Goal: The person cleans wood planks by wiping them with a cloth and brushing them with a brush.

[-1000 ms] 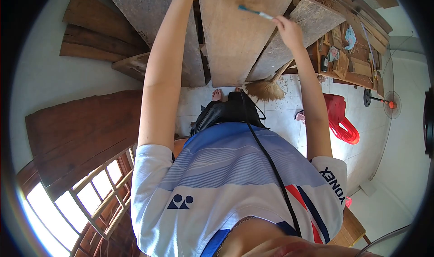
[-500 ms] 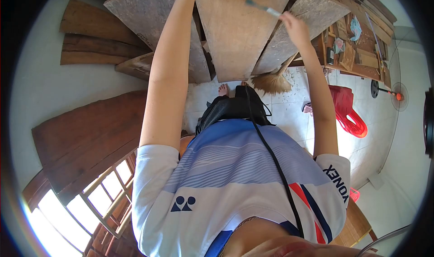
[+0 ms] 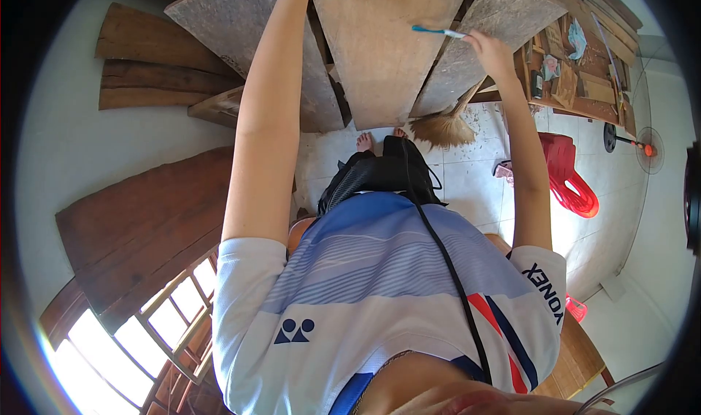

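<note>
My right hand (image 3: 493,52) is closed around the pale handle end of a slim brush that looks like a toothbrush (image 3: 439,31). Its teal head points left, over the wide light-brown wooden board (image 3: 383,53) in front of me. My left arm (image 3: 266,115) stretches forward over the grey, rough-faced board (image 3: 241,28) on the left. The left hand is cut off by the top edge of the view, so its fingers are hidden. Another greyish board (image 3: 488,39) lies beneath my right hand.
A straw broom (image 3: 444,128) is below the boards. At right are a workbench (image 3: 584,101) with wood scraps, a red plastic chair (image 3: 566,174) and a fan (image 3: 648,150). Dark planks (image 3: 153,218) lean on the left wall. A black cable (image 3: 438,247) hangs down my shirt.
My right hand has moved slightly right and toward me with the brush, whose teal head now shows sharper. The left arm has barely shifted.
</note>
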